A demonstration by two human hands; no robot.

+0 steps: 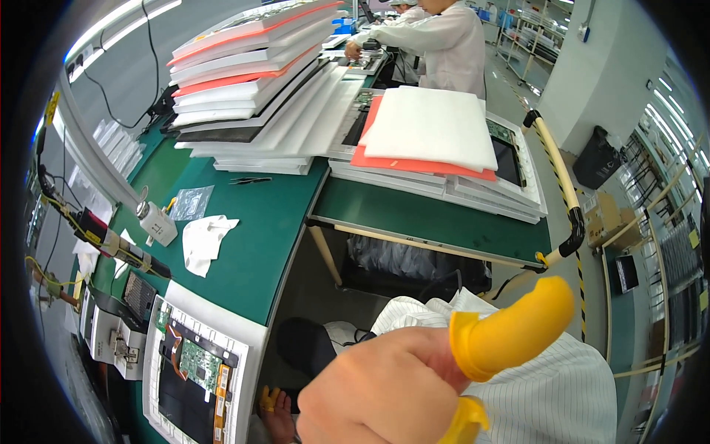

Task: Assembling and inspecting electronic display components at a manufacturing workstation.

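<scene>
Okay, your nearer hand (381, 385) curls thumb-out, your lower hand (279, 420) is partly hidden, can't tell if either grips anything, and the circuit-board panel (196, 374) lies left of both on white padding (250, 333).

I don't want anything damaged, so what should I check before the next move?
1. Flat black panel, green circuit board facing up: ok.
2. Rumpled white cloth clear of that panel: ok.
3. Yellow tube-shaped finger cot on the nearer hand: ok.
4. That hand's grip empty: cannot tell, inner side hidden.
5. Tall stack of white and orange foam sheets squared: not ok, edges jut out.
</scene>
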